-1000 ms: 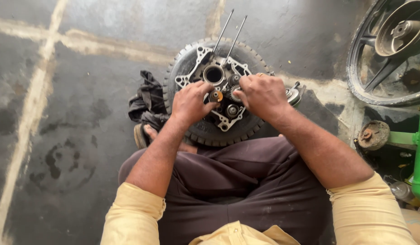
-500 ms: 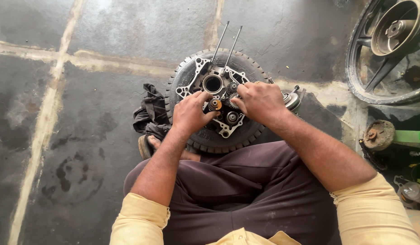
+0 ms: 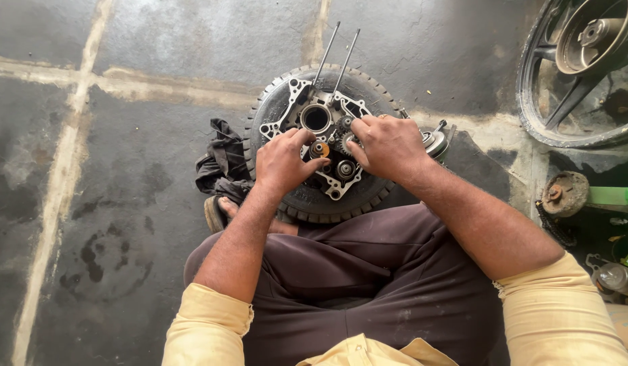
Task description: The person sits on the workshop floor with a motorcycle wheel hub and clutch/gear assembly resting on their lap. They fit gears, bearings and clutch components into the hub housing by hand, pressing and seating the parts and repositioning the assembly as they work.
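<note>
Now both hands [image 3: 337,154] on engine case [image 3: 318,129], resting atop tyre [image 3: 314,203].

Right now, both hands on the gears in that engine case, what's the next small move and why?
Probably seat the gear cluster squarely before letting go. Both the left hand and right hand have fingertips on the gears in the open engine case, which lies flat on a tyre. Whether the gears sit fully down cannot be told, so a light press and wiggle seems the safest step.
</note>
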